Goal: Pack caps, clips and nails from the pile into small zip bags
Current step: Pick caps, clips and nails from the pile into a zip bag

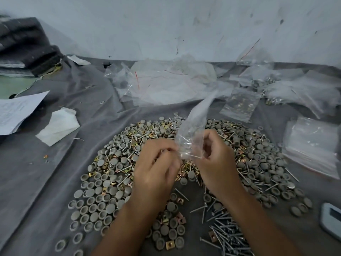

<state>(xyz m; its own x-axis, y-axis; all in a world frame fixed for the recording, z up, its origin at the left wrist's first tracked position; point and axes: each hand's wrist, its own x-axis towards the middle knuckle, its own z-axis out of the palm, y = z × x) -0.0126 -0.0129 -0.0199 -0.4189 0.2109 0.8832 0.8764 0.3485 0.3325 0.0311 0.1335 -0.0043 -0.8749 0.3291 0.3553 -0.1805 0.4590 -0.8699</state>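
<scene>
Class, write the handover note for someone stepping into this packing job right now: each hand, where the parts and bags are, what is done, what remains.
Left hand: fingers curled at the mouth of the small zip bag, which the right hand grips.
The pile of caps, clips and nails lies on the grey cloth under both hands; loose nails lie near right.
Done: filled bags lie far right.
Left: most of the pile; empty bags wait at right.

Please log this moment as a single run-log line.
left hand: pinches bag edge | right hand: holds zip bag | bag above pile | contents: unclear
</scene>
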